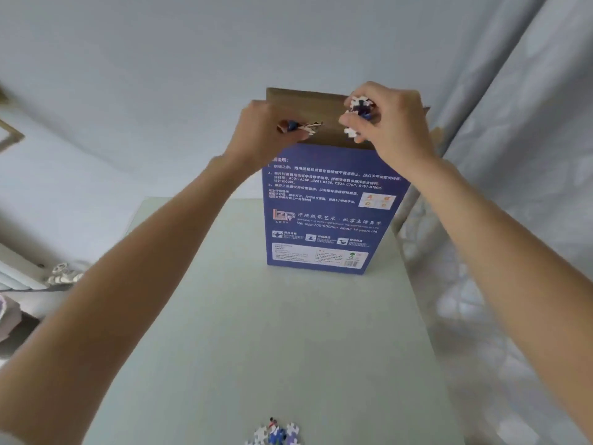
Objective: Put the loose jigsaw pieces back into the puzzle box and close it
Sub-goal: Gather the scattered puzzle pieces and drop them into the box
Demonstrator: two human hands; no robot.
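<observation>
From the head camera, you are looking down over a pale table [256,316] with the puzzle box [327,213] standing upright on it toward the far side, its blue printed face turned to you and its bottom edge resting on the table. The top of the box is open: a brown cardboard flap [308,101] stands up behind the opening. Both your arms reach forward and up to that opening. Your left hand [260,136] sits at the left of the box top, its fingers curled around a small bunch of jigsaw pieces [300,126], brown, blue and white, that stick out toward the middle of the opening. Your right hand [394,123] is at the right of the box top, fingers curled around a cluster of white and dark blue pieces [357,114], some of which hang just below the fingertips right above the edge of the box. The two hands are near each other but do not touch. At the near edge of the table, close to the bottom of the view, a small heap of loose pieces [277,433] lies flat, white, blue and lilac with a touch of red, well apart from the box. To the right of the table hangs a pale patterned curtain [513,155], and behind the box is a plain light wall [224,43].
</observation>
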